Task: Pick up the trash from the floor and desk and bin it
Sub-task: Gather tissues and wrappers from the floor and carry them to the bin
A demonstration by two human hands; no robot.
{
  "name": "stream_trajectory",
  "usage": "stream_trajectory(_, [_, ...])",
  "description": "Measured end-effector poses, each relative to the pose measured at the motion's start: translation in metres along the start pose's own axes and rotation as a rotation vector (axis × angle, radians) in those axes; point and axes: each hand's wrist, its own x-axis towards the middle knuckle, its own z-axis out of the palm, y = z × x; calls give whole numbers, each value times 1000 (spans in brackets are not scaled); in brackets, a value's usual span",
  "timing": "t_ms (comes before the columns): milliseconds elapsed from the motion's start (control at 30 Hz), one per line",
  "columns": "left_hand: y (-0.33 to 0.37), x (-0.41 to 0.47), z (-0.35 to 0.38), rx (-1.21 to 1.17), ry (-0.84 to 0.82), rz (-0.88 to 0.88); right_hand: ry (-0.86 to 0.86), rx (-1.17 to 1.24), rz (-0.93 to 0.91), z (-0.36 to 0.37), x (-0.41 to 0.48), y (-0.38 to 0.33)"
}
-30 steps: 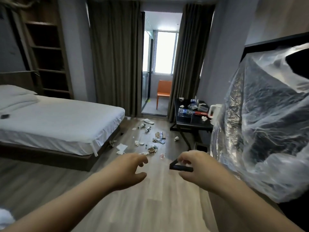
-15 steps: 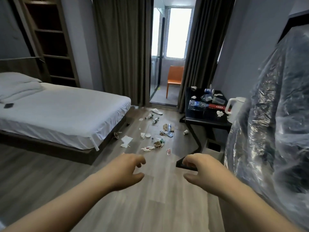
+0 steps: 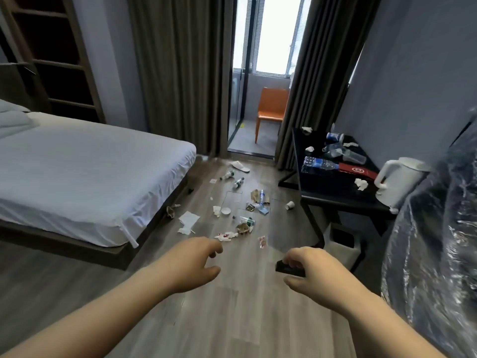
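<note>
Floor trash (image 3: 189, 218) scattered, bottles (image 3: 320, 165) on desk (image 3: 333, 187)

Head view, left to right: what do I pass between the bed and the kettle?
Bed → left hand → pink wrapper → right hand, gripping a black object → white kettle.
</note>
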Motion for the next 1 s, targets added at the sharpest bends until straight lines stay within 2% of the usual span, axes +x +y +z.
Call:
stream_trajectory(267, [-39, 134, -5, -17, -88, 7, -52, 34, 68, 6, 118, 50])
stream_trajectory(700, [-76, 349, -15, -37, -103, -103, -141, 82, 47, -2, 333, 171])
stream_trajectory(1000, [-140, 461, -12, -35, -181, -99, -227, 100, 115, 15, 438, 193])
